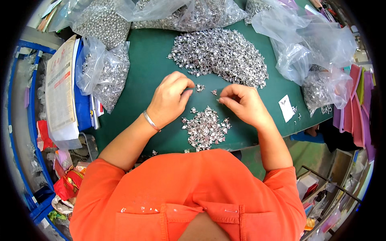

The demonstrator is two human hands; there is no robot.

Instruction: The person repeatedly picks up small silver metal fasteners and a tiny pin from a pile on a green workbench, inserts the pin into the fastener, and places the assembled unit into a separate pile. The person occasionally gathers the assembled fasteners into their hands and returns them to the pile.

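On the green tabletop (148,56), my left hand (171,98) has its fingers curled. A gap shows between its thumb and forefinger, with nothing visible in it. Just beyond those fingertips lies a small cluster of silver metal pieces (200,87). My right hand (245,105) is closed in a pinch; what it grips, if anything, is too small to make out. One loose silver piece (214,92) lies by its fingertips. Between my forearms sits a small pile of shiny metal pieces (207,128). Farther back, a much larger heap of similar pieces (219,54) spreads out.
Clear plastic bags of metal parts stand at the left (108,72), the back (197,16) and the right (321,88). A white card (286,108) lies at the right with small parts beside it. Papers and a blue folder (83,96) stand at the left edge.
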